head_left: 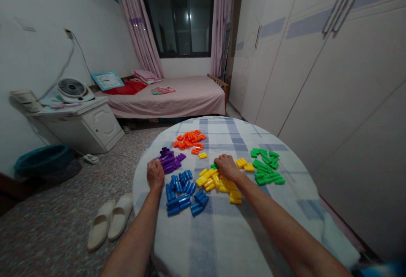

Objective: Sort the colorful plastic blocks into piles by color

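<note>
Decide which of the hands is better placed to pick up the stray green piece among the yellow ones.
Right. The right hand rests beside the green piece by the yellow pile; the left hand sits farther off, by the purple pile.

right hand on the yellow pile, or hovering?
Touching. Head view: the right hand lies knuckles-up on the yellow pieces, overlapping the pile's top edge with no gap showing.

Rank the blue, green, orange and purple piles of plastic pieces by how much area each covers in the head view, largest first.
1. blue pile, though it lies nearest the camera, which may flatter it.
2. green pile, close to the blue one.
3. orange pile.
4. purple pile, about like the orange one; part may be hidden by the left hand.
</note>
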Motion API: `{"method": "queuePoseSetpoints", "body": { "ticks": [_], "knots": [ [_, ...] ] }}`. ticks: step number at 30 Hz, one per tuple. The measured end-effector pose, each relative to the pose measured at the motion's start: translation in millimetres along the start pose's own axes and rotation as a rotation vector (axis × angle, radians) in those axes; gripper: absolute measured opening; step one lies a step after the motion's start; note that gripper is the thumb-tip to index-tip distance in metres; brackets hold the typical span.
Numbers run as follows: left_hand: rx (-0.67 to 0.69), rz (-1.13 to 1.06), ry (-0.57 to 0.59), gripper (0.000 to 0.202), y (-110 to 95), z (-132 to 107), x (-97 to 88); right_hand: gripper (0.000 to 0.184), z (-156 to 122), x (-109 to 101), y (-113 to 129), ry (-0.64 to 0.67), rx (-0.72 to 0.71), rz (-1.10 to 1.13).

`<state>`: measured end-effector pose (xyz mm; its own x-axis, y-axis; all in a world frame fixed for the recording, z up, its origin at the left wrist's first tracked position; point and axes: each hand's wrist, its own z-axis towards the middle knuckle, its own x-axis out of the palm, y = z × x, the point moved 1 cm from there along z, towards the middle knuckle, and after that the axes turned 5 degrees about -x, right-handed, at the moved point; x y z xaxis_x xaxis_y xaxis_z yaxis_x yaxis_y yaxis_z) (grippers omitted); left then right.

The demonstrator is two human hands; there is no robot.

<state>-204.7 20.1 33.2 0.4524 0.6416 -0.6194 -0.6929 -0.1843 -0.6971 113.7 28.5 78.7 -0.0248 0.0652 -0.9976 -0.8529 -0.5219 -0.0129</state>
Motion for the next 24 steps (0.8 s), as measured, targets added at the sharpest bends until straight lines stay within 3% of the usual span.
{"method": "queuePoseSetpoints", "body": {
  "ticks": [7, 13, 17, 24],
  "knots": [
    [0.007, -0.017, -0.003, 0.039, -1, -1, -0.9, 0.019, -28, 9, -9, -0.143, 0.096, 0.034],
    [0.004, -0.020, 0.002, 0.039, -1, 1, 1.5, 0.025, -71, 14, -58, -0.332, 0.404, 0.113],
    [-0.006, -0.025, -0.004, 0.039, 0, 2, 2.5, 0.028, -95, 17, -92, -0.376, 0.570, 0.105],
    [-0.020, -0.007, -0.004, 0.038, -1, 2, 3.5, 0.029, -104, 16, -107, -0.422, 0.756, 0.159]
  ]
}}
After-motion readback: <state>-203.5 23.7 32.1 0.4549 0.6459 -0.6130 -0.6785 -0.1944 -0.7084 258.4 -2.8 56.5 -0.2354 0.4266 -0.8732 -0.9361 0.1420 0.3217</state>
